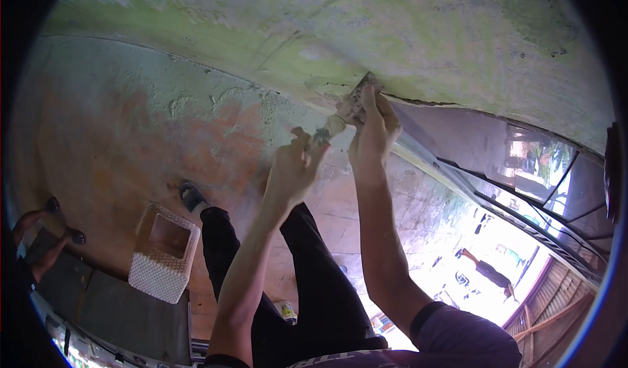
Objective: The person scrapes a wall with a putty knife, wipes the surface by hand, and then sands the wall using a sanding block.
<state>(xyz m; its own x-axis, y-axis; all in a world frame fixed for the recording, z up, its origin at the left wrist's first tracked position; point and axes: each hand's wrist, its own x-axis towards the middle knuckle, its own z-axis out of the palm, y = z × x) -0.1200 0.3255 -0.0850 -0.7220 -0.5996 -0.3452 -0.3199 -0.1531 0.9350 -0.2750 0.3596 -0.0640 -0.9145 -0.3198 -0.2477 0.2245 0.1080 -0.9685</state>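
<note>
My left hand (292,172) is closed around the handle end of a putty knife (336,124), whose pale handle shows between my two hands. The dark, paste-smeared blade points up and to the right, against the green painted wall (261,24). Higher up, my right hand (376,129) is closed at the blade, its thumb or finger lying along it. The blade tip meets the wall beside a crack (418,101) that runs off to the right. How my right fingers grip the blade is partly hidden.
A woven box-like seat (163,253) stands at lower left on the reddish, stained floor. Another person's feet (65,224) show at far left. At right is a glazed window frame (523,172), with a person (494,276) in the bright area beyond.
</note>
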